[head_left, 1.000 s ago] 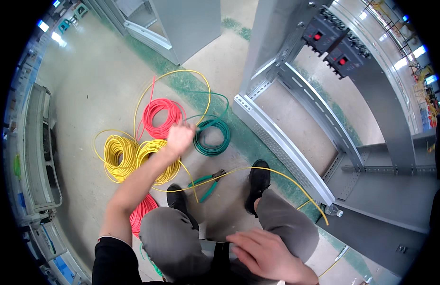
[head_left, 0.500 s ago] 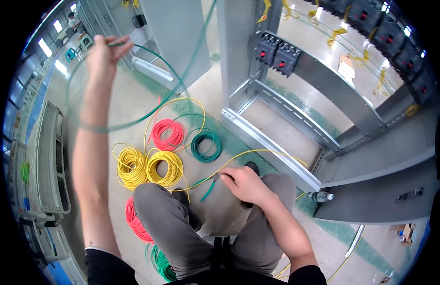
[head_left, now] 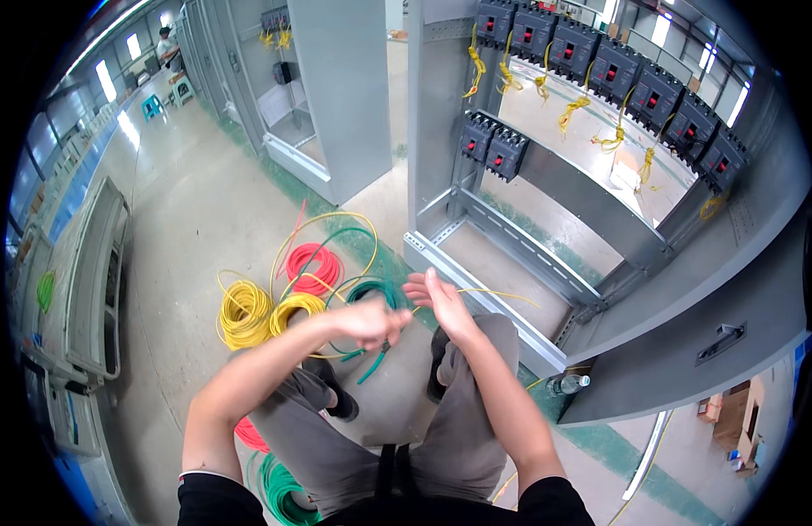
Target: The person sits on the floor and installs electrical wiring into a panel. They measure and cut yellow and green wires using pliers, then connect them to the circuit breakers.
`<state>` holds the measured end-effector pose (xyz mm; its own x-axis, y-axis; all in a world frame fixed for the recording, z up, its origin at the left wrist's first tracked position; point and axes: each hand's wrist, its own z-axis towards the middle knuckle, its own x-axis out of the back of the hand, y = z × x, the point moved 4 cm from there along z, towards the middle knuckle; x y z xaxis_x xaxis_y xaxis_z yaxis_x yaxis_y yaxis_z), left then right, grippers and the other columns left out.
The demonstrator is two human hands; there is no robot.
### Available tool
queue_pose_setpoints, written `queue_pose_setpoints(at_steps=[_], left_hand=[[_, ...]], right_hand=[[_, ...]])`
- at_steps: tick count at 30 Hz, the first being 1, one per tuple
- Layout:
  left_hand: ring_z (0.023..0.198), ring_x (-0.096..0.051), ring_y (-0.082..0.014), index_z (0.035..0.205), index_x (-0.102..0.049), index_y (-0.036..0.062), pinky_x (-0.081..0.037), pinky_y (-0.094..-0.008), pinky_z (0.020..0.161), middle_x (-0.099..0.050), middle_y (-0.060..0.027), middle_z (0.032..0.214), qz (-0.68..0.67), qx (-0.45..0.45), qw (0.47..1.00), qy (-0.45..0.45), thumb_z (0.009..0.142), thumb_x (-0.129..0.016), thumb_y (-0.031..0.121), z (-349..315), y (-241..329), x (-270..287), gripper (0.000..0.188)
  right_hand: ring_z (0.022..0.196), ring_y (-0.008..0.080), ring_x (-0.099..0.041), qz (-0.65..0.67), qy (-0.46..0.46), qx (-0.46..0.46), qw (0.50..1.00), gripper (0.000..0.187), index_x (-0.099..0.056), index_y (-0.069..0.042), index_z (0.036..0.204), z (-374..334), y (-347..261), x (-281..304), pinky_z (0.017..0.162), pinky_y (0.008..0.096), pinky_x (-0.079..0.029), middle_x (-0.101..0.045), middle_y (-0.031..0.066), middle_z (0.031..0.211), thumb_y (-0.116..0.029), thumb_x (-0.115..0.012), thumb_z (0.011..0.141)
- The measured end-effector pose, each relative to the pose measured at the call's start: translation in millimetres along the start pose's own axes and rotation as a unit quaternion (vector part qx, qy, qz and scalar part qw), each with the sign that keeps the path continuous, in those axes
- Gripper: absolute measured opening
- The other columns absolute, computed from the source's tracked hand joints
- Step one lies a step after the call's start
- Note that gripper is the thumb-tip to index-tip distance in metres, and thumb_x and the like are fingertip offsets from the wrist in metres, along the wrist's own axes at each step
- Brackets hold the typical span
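Head cam: both bare hands are close together near ctr of the frame, above the floor (head_left: 174, 202). L hand (head_left: 371, 324) comes in from lower L, motion-blurred; fingers look bent, but can't tell if its grip is clamped on any wire. R hand (head_left: 445, 307) is just R of it, grip apart, fingers stretched out, nothing seen held in it. Green coil (head_left: 368, 287) lies on the floor approx ctr, partly hidden behind L hand; a loose green loop arches up-L, crossing the upper red coil (head_left: 315, 254). Yellow wire (head_left: 494, 292) runs out to ctr-R from behind R hand; touching or not, can't tell.

L of ctr: 2 yellow coils (head_left: 248, 329) side by side on the floor. Pliers (head_left: 371, 366) w/ green handles lie just below L hand, partly covered. Lower L: another red coil (head_left: 250, 434), partly behind the person's leg, w/ a 2nd green coil (head_left: 274, 478) near it.

Upper R: grey cabinet (head_left: 428, 131) w/ a row of dk breakers (head_left: 615, 68), red switches, yellow wire bundles (head_left: 573, 114) hanging off; 2 more breakers sit lower. Lower R: clear bottle (head_left: 566, 384) on its side by the cabinet, open cardboard box (head_left: 735, 416) further R.
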<state>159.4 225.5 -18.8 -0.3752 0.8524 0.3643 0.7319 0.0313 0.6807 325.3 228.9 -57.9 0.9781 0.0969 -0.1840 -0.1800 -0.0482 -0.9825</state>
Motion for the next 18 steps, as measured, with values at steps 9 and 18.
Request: queue_pose_setpoints(at_steps=[9,18], left_hand=[[0.066,-0.065,-0.0374,0.08,-0.069,0.0015,-0.052,-0.0472,0.065,-0.065,-0.0178,0.066,0.363,-0.2,0.894,0.168,0.098,-0.049,0.042,-15,-1,-85,0.048],[0.049,-0.056,-0.032,0.072,-0.059,0.0024,-0.044,-0.0392,0.046,-0.055,-0.0143,0.058,0.123,-0.414,0.818,0.38,0.089,-0.065,0.011,-90,8,-48,0.019]], right_hand=[[0.044,0.0052,-0.026,0.545,-0.179,-0.156,0.804,0.023,-0.058,-0.005,0.097,-18,-13,4,0.042,0.0217,-0.023,-0.027,-0.0081,0.055,-0.026,-0.05,0.1],[0.045,0.0067,-0.023,0.59,-0.083,-0.02,0.803,0.019,-0.056,-0.005,0.095,12,-175,75,0.042,0.0243,-0.019,-0.032,-0.0074,0.057,-0.024,-0.054,0.097]])
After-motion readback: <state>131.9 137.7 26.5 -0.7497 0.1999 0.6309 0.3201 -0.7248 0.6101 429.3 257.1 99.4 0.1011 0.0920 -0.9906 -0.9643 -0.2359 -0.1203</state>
